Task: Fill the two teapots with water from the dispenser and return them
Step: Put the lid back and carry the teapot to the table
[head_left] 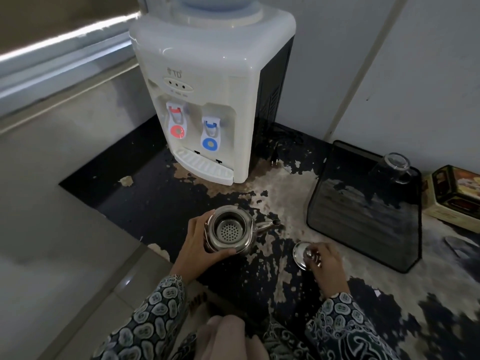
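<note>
A steel teapot (228, 231) stands lidless on the worn black counter, its strainer visible inside and its spout pointing right. My left hand (198, 244) grips its body from the left side. My right hand (326, 261) pinches the knob of the round steel lid (301, 254), held tilted just above the counter to the right of the pot. The white water dispenser (207, 94) stands farther back, with a red tap (177, 123), a blue tap (210, 136) and a drip tray (202, 165) below them. Only one teapot is in view.
A black tray (363, 216) lies at the right with an upturned glass mug (394, 166) on its far corner. A decorated tin (454, 193) sits at the right edge. A plug and cord (275, 158) lie beside the dispenser. The counter's left edge drops toward a tiled floor.
</note>
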